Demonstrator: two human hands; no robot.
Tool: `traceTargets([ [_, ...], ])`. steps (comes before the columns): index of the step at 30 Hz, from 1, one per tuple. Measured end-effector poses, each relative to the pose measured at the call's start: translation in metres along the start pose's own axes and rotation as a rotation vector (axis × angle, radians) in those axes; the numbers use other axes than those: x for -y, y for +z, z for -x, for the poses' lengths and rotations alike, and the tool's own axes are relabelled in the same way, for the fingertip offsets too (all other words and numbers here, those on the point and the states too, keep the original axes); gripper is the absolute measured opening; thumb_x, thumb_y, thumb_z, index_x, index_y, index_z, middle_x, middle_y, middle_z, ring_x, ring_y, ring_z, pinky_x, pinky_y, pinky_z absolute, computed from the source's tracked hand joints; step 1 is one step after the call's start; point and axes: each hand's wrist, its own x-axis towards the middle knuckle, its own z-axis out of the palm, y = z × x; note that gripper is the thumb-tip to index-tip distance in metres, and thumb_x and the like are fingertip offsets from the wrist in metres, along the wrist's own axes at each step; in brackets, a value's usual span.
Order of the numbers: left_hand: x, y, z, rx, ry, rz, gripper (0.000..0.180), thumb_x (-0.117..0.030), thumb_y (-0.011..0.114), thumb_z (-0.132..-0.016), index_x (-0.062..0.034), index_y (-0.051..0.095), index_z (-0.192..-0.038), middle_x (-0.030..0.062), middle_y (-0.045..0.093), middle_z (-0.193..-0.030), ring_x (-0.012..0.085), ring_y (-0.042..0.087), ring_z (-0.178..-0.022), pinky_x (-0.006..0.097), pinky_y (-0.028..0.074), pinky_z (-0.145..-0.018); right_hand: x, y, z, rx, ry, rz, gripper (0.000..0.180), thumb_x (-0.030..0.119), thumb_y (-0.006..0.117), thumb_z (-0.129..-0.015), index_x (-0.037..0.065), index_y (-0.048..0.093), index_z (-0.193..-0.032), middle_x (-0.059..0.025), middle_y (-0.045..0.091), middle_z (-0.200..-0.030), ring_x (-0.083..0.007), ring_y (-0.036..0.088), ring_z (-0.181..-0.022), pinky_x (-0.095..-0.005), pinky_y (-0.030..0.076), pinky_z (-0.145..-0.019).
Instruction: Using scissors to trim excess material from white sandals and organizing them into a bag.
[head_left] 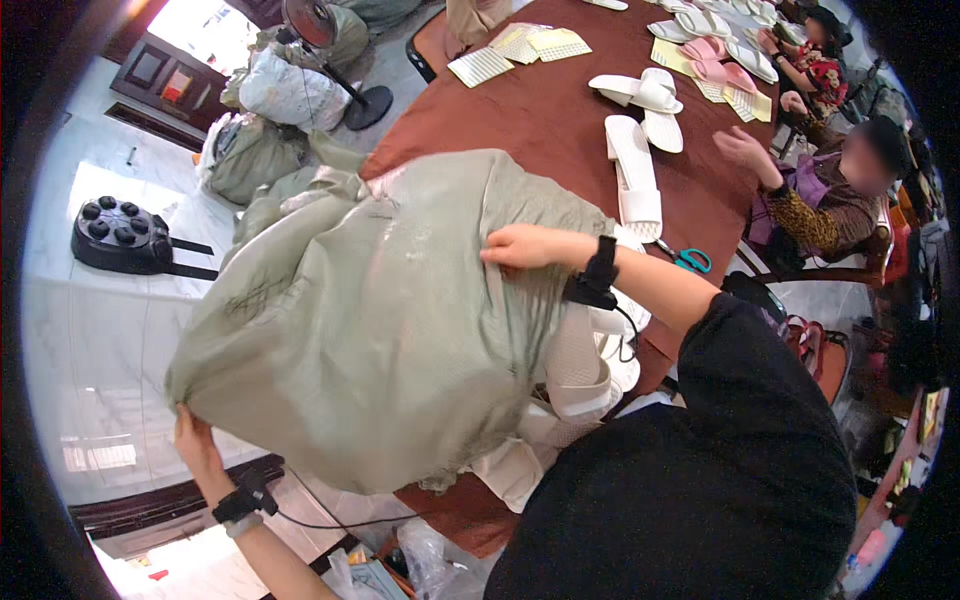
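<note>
— From the head view, what have the hands got hold of?

— A big grey-green woven sack (pixel 350 320), bulging and tipped over the near edge of the brown tabletop (pixel 540 130). The left hand (pixel 195 440) is down at the sack's lower left corner, fingers curled up into the cloth, so its grip is closed on the sack. The right hand (pixel 525 246) lies on the upper right part of the sack, fingers bent and pinching a fold of the fabric; that grip is closed on the sack too. Each wrist carries a black band with a thin cable.

— And what shows about the sack?

— White slippers (pixel 580 370) spill out from under its right side, just below the right forearm, lying against the tabletop's edge. Further up the tabletop sits another lot of white slippers (pixel 640 150), well apart from the sack, and pink ones (pixel 715 62) near the far end, with flat ribbed yellowish sheets (pixel 520 45) beside them. A pair of teal-handled scissors (pixel 688 260) lies just past the right forearm.

— Anyone else?

— Two other people sit at the right side of the tabletop; one person's hand (pixel 740 148) rests near the white slippers. On the pale floor to the left stand more filled sacks (pixel 250 150), a fan on a round base (pixel 340 60) and a black device with round knobs (pixel 120 235).
</note>
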Motion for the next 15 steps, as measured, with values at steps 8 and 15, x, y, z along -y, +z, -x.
traceTargets([
  [8, 0.105, 0.012, 0.060, 0.090, -0.351, -0.079, 0.047, -0.024, 0.055, -0.092, 0.0020, 0.041, -0.128, 0.0138, 0.047, -0.130, 0.0234, 0.043, -0.122, 0.034, 0.034, -0.101, -0.066, -0.048, 0.088, -0.584, -0.151, -0.066, 0.032, 0.023, 0.056, -0.090, 0.001, 0.054, -0.114, -0.0115, 0.061, -0.108, -0.0195, 0.058, -0.097, -0.0311, 0.046, -0.085],
  [15, 0.146, 0.039, 0.273, 0.116, 0.057, -0.859, 0.100, -0.034, 0.078, -0.065, 0.0011, 0.022, -0.140, 0.0193, 0.023, -0.145, 0.0321, 0.024, -0.133, 0.044, 0.021, -0.107, -0.158, 0.004, 0.194, -0.524, -0.047, -0.135, 0.069, 0.028, 0.068, -0.080, 0.003, 0.036, -0.136, -0.0193, 0.043, -0.132, -0.0274, 0.040, -0.125, -0.0359, 0.030, -0.103],
])
